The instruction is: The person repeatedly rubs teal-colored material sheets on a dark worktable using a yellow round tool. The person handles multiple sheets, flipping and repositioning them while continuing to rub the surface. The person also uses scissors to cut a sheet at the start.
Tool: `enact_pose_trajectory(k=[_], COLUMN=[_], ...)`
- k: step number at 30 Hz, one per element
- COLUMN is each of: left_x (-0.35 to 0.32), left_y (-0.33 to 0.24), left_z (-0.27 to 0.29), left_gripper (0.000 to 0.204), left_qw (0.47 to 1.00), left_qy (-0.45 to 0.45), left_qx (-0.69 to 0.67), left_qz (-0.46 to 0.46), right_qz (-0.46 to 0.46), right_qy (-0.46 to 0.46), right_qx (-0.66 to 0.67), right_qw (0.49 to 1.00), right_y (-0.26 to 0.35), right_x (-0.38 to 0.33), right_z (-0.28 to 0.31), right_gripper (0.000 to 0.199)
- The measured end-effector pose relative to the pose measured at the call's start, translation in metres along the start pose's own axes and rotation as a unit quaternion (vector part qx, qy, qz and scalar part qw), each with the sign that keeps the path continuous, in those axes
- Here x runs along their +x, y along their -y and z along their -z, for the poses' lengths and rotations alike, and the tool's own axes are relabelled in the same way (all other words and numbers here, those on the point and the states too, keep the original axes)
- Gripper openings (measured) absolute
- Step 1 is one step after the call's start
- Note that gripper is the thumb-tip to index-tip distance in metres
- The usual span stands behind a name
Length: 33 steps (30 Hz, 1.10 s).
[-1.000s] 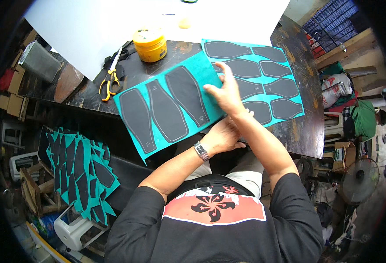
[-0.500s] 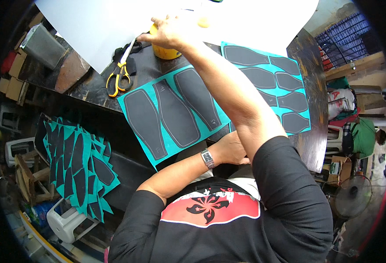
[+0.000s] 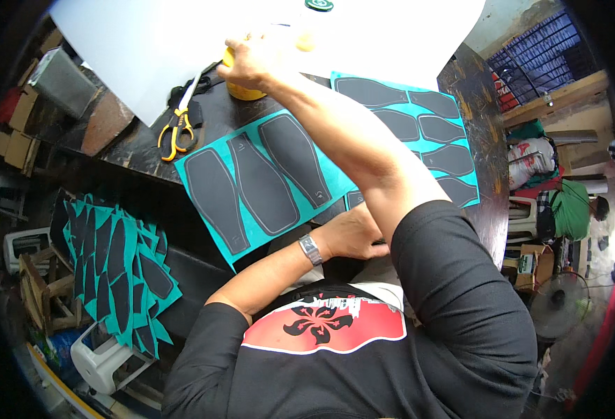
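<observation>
My right hand (image 3: 252,59) reaches far across the dark table (image 3: 133,150) and closes over the top of a yellow can (image 3: 241,89). My left hand (image 3: 349,234), with a watch on its wrist, rests at the near table edge beside a teal sheet (image 3: 252,130) that carries three long dark shapes. The left hand's fingers are hidden under my right forearm. A second teal sheet (image 3: 454,150) with several dark shapes lies to the right, partly under my right arm.
Yellow-handled scissors (image 3: 175,129) lie left of the can. A big white sheet (image 3: 147,42) covers the far table. A pile of teal-and-dark cut pieces (image 3: 112,265) sits low on the left above a white stool (image 3: 101,363). Boxes and a fan (image 3: 559,307) stand to the right.
My right hand has left the teal sheet and stretched forward onto the yellow can. The left hand has stayed at the near table edge.
</observation>
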<state>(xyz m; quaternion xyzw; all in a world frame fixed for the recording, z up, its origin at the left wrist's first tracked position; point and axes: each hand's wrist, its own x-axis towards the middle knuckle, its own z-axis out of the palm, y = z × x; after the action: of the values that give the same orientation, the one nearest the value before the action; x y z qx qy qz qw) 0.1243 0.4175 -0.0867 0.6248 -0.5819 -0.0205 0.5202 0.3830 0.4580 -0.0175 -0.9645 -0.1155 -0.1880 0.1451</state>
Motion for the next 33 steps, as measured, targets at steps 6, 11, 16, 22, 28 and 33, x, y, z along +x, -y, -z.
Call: enact_pose_trajectory(k=[6, 11, 16, 22, 28, 33], left_x=[-0.012, 0.002, 0.036, 0.046, 0.074, 0.099], left_y=[-0.031, -0.051, -0.063, -0.059, -0.070, -0.066], left_z=[0.028, 0.031, -0.045, -0.097, -0.122, -0.130], left_gripper=[0.054, 0.081, 0.074, 0.070, 0.073, 0.089], left_qw=[0.732, 0.668, 0.700, 0.680, 0.659, 0.840], left_qy=[-0.386, -0.284, -0.248, -0.145, -0.149, -0.060], left_qx=[-0.492, -0.678, -0.627, -0.668, -0.682, -0.455], left_qz=[0.269, 0.118, 0.236, 0.265, 0.281, 0.288], right_qz=[-0.014, -0.059, -0.123, -0.138, -0.050, -0.130], right_qy=[-0.011, 0.082, -0.036, -0.056, -0.098, -0.166], right_qx=[0.254, 0.419, 0.309, 0.345, 0.167, 0.145], right_qw=[0.967, 0.902, 0.943, 0.927, 0.980, 0.967], right_y=[-0.042, -0.097, -0.114, -0.150, -0.171, -0.190], right_x=[-0.070, -0.197, -0.302, -0.375, -0.409, -0.441], right_z=[0.110, 0.205, 0.246, 0.273, 0.293, 0.296], right_gripper=[0.071, 0.067, 0.057, 0.048, 0.060, 0.067])
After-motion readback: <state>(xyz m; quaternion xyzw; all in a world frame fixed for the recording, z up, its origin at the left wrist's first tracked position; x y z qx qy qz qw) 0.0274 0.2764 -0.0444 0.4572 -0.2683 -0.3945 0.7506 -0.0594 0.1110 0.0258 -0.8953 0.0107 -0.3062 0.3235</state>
